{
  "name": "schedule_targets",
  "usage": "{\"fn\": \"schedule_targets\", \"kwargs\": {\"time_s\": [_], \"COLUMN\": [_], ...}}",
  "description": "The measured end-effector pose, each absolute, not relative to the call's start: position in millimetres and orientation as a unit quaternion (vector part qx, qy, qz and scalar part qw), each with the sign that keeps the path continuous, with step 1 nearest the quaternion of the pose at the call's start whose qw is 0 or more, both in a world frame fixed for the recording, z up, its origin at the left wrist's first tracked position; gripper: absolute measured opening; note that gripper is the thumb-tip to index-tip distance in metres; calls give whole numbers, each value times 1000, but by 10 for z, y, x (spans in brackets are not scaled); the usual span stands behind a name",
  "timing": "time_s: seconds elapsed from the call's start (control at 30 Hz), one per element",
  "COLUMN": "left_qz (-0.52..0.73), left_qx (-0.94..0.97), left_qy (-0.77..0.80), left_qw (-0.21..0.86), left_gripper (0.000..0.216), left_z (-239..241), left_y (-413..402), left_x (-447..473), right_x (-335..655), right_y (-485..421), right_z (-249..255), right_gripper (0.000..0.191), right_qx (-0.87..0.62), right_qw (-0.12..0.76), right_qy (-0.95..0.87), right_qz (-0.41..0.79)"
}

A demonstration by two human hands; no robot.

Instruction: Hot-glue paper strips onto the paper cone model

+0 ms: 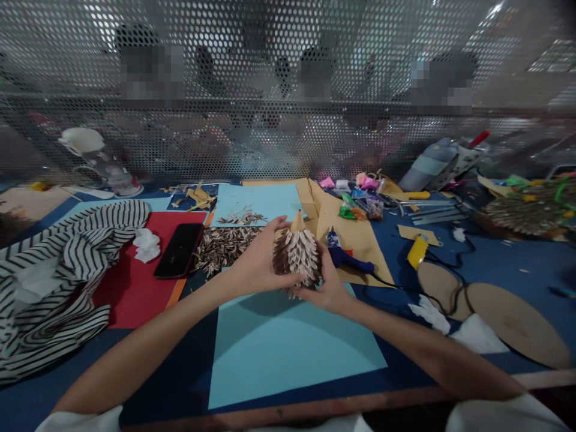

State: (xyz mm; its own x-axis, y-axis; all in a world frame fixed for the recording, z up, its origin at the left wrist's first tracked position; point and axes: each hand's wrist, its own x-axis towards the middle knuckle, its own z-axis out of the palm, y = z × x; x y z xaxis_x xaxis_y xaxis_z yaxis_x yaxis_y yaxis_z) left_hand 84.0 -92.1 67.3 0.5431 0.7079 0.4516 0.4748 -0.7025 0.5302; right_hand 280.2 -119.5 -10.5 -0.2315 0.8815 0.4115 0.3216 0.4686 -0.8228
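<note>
The left hand (263,258) and the right hand (332,282) close around one scaly figure (299,261), which sits between their fingers with its pale cone (297,222) pointing up. The left thumb lies across the figure's near face; the left fingers reach round its far side, close to the cone. The right fingers wrap its right side, partly hidden behind it, and the right thumb presses low on the near face. Whether the figure touches the blue sheet (288,354) under the hands, I cannot tell.

Just left of the left fingers is a heap of loose scales (218,252); past it lie a phone (179,251), a red sheet (130,294) and a striped cloth (85,240). Just right of the right fingers, a glue gun (348,260) rests on brown paper (330,207). Beyond the fingertips, to the right, are small bright packets (369,182). Well right of the right hand lie two round boards (517,324) and crumpled tissue (431,314).
</note>
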Motion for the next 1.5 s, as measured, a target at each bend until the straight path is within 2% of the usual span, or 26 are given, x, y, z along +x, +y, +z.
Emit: {"fn": "schedule_targets", "kwargs": {"time_s": [0.17,0.5,0.63,0.8,0.9,1.0,1.07,1.1,1.17,1.23,1.33,1.4,1.5], "left_qz": [312,356,354,344,344,353,365,372,383,390,400,403,407], "left_qx": [852,831,823,810,812,814,808,805,798,792,779,771,765], "left_qy": [341,404,415,433,430,428,432,435,440,444,456,467,476], "left_qw": [245,143,161,195,192,175,163,157,151,152,159,162,151], "left_gripper": [90,82,85,93,93,92,91,91,90,89,88,88,88], "left_z": [618,399,296,206,191,188,192,198,225,271,362,418,466], "left_y": [-905,-795,-767,-765,-764,-749,-731,-721,-702,-688,-672,-665,-656], "left_x": [853,843,857,885,891,888,877,869,849,824,790,774,765], "right_x": [2809,2807,2814,2797,2786,2780,2773,2766,2747,2725,2699,2688,2671], "right_y": [-1187,-1115,-1117,-1134,-1168,-1277,-1401,-1474,-1629,-1773,-1920,-1965,-1987], "right_z": [-82,-109,-121,-99,-63,49,141,178,214,195,110,58,11], "right_gripper": [99,93,90,87,84,70,53,43,30,39,69,74,73], "right_qx": [-408,-426,-431,-473,-521,-553,-538,-510,-405,-324,-269,-265,-284], "right_qw": [457,451,448,398,364,338,342,331,257,158,66,35,23], "right_qy": [-726,-736,-739,-742,-743,-755,-770,-794,-876,-922,-940,-939,-934], "right_qz": [313,272,261,261,207,96,22,10,57,140,199,216,217]}}
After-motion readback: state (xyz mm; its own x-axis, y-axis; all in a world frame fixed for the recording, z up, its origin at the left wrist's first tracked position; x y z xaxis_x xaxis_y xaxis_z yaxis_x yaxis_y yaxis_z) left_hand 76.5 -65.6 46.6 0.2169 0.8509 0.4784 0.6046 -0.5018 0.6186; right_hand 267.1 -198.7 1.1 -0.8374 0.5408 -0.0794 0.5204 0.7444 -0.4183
